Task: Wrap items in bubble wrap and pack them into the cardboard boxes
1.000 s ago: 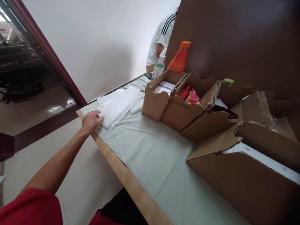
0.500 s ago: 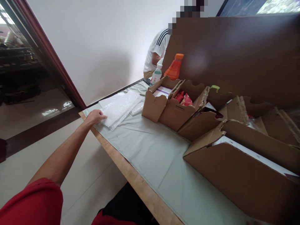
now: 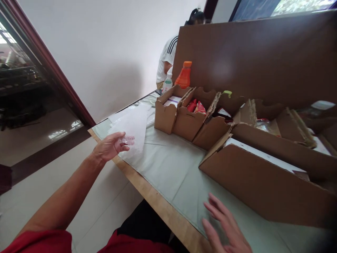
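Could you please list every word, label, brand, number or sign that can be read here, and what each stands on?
None can be read.
Clear bottle: markings too small and blurred.
Box holding the red packets: dark print on its front, too small to read.
Red packets: any print is too blurred to tell.

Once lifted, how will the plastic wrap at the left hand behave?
The plastic wrap is probably floppy: thin enough that the left hand partly shows through. Likely light for its size, looking flat and filmy.
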A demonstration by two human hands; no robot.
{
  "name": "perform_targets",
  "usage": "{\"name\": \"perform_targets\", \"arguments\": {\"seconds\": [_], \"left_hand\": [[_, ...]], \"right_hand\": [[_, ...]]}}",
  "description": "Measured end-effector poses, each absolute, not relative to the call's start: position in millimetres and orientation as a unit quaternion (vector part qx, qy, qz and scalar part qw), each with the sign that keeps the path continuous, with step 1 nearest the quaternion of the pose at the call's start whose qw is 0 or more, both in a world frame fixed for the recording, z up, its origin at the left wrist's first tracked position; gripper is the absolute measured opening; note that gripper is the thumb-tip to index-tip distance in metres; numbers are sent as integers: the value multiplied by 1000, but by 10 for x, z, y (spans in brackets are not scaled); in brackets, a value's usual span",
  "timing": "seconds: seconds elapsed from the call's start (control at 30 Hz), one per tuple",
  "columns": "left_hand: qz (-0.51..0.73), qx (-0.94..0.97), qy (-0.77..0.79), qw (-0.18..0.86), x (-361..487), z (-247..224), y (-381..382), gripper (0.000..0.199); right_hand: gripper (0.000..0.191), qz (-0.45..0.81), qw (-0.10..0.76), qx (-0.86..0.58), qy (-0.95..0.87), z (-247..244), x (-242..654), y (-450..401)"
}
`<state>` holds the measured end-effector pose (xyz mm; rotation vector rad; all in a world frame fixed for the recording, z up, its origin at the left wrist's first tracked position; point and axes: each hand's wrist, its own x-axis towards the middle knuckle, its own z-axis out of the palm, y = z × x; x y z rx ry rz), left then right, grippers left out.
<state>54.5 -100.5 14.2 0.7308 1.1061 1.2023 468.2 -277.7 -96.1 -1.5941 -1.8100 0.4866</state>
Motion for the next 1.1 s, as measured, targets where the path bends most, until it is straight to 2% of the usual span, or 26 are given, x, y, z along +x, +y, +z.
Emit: {"name": "perform_targets", "arguments": {"seconds": [0.2, 0.3, 0.37, 0.53, 0.63, 0.73, 0.83, 0.93, 1.03, 1.1], "left_hand": [[482, 300, 434, 700, 1130, -60, -1495, 25], [432, 270, 402, 761, 1534, -335, -1779, 36], [405, 259, 398, 782, 1780, -505, -1967, 42], [241, 310, 364, 845, 1910, -625, -2300, 57], [199, 398, 386, 808, 1728, -530, -2291, 48], [234, 480, 429, 729, 1677, -425, -2148, 34], [235, 598, 445, 624, 1889, -357, -2024, 23], [223, 743, 404, 484, 2284, -342, -1998, 22], [208, 860, 294, 361, 2711, -429, -2006, 37], [172, 908, 236, 301, 2920, -553, -1985, 48]], "right_hand": [[71, 579, 381, -521, -498, -422, 3803, -2187], [79, 657, 376, -488, -435, -402, 3671, -1974], [74, 657, 370, -493, -433, -449, 3656, -1906], [50, 519, 355, -582, -515, -489, 4065, -2005], [49, 475, 301, -622, -545, -417, 4721, -2229], [54, 401, 252, -694, -543, -384, 5504, -2570], [52, 185, 190, -815, -515, -404, 6065, -2966], [45, -10, 182, -827, -532, -436, 6086, -3217], [39, -35, 221, -747, -625, -509, 5577, -3153], [40, 28, 198, -694, -692, -594, 5162, -2978]]}}
